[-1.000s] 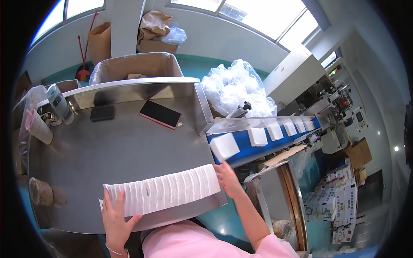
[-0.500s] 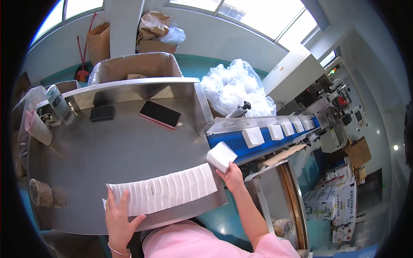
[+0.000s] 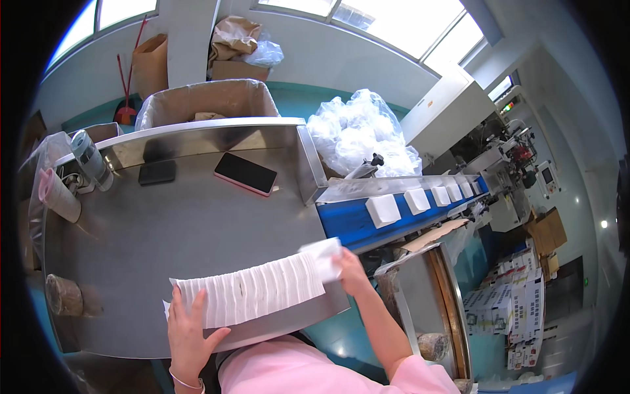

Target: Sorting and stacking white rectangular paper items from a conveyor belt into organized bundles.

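now a long row of white packets (image 3: 252, 292) lies on edge across the near part of the steel table (image 3: 170, 230), running from the lower left up toward the table's right corner. at its right end the right hand (image 3: 349, 270) closes its fingers on one more white packet (image 3: 325, 253), tilted and touching the end of the row. the left hand (image 3: 189, 326) lies flat and spread against the row's left end, fingers resting on the packets, holding nothing in a closed grasp. just right of the table a blue conveyor belt (image 3: 348, 220) slopes away to the upper right, carrying a line of single white packets (image 3: 382, 210) spaced apart. farther back on the table lie a black phone with a pink edge (image 3: 245, 174) and a smaller dark phone (image 3: 157, 173), well apart from the row. a roll of tape (image 3: 90, 159) stands at the table's left rim. behind the table sits an open cardboard box (image 3: 210, 102), and beside it a heap of clear plastic bags (image 3: 361, 131). pink sleeves (image 3: 295, 368) fill the bottom edge.
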Demonstrator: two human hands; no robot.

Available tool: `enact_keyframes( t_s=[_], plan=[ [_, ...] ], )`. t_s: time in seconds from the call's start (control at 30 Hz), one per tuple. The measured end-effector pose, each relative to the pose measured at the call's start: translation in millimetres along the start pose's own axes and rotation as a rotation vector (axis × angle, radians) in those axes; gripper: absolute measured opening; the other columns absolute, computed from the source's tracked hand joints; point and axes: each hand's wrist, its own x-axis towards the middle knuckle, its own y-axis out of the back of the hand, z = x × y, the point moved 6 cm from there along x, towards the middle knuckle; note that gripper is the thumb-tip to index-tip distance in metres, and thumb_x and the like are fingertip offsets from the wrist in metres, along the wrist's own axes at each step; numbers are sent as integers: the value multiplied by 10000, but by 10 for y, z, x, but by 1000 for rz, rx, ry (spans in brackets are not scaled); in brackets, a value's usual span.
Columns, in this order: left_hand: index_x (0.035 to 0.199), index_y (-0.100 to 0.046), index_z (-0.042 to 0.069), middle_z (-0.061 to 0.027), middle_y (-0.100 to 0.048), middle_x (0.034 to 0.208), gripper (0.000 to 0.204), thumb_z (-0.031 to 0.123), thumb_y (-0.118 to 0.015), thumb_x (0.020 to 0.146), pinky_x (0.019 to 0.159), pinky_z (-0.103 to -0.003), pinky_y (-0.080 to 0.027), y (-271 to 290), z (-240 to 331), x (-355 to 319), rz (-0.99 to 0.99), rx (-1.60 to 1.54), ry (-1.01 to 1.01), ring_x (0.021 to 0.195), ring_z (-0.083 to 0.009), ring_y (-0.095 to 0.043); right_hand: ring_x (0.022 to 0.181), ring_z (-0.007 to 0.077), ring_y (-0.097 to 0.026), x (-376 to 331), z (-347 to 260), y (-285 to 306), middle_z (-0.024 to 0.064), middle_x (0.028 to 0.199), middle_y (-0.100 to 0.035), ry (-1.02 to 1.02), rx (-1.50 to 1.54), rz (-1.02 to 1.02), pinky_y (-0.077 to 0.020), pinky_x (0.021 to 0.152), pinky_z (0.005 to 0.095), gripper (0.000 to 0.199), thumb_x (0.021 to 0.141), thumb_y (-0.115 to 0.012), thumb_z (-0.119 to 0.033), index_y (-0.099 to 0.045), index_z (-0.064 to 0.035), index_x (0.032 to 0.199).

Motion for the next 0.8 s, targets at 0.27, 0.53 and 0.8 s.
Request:
enact_keyframes(
  t_s=[0.27, 0.53, 0.8],
  plan=[
    [1297, -423, 116, -311, -264, 1359, 823, 332, -800, 598, 965, -465, -361, -32, 99, 28, -39, -42, -20, 1184, -453, -383, 1050, 119, -508, -366, -262, -579, 65, 1119, -555, 72, -516, -292, -436, 865, 280, 450, 893, -556, -207, -426, 5, 1268],
    [1293, -430, 98, -306, -256, 1380, 817, 320, -803, 600, 961, -456, -368, -62, 143, 40, -28, 6, -53, 1170, -438, -405, 967, 166, -577, -119, -210, -256, 95, 1070, -584, 189, -276, -99, -486, 818, 313, 331, 913, -470, -113, -453, 10, 1220],
    [1291, -430, 102, -309, -256, 1378, 819, 324, -804, 597, 955, -457, -376, -104, 224, 62, -38, -59, -81, 1181, -443, -397, 1063, 159, -506, -191, -194, -380, 102, 1255, -458, 147, -404, -129, -420, 889, 280, 471, 931, -480, -248, -350, 3, 1308]
  ],
)
